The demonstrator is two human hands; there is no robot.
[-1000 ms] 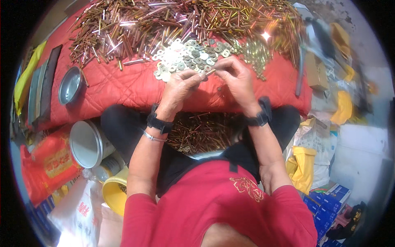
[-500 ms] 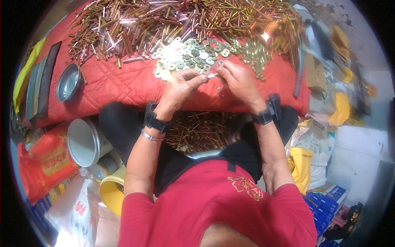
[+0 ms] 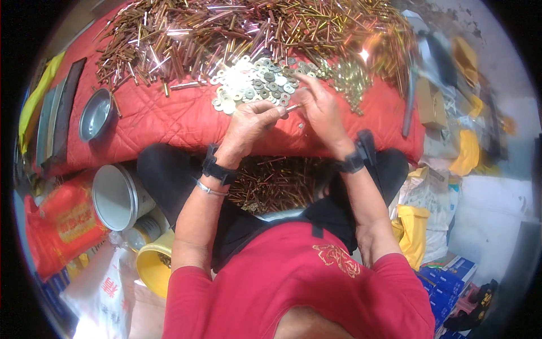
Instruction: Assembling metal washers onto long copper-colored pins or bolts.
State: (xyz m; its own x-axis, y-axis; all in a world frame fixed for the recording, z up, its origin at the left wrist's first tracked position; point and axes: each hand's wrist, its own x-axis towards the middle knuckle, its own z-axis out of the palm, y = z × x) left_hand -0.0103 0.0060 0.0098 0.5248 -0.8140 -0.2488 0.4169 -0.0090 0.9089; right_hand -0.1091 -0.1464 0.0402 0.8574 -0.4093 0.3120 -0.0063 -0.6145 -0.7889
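My left hand (image 3: 252, 122) pinches a short, thin metal rod (image 3: 292, 108) between thumb and forefinger, its free end pointing right. My right hand (image 3: 320, 111) is just right of the rod, somewhat blurred, with its fingers stretched toward the washers and apart. Nothing shows clearly in it. Right beyond both hands lies a heap of flat round washers (image 3: 257, 82), silvery and grey. Small brass-coloured pieces (image 3: 351, 82) are piled to their right. Behind them spreads a large pile of copper-coloured metal rods (image 3: 226, 31). All of these rest on a red quilted cloth (image 3: 169, 121).
A metal bowl (image 3: 96, 116) stands at the cloth's left. More rods (image 3: 271, 183) lie below, between my legs. On the left are a pale bucket (image 3: 116, 195) and a yellow bucket (image 3: 152, 271). A cardboard box (image 3: 432, 104) and yellow bag (image 3: 412, 237) are on the right.
My right hand has let go of the rod's end and moved slightly away, its fingers now stretched toward the washers. My left hand keeps its pinch on the rod.
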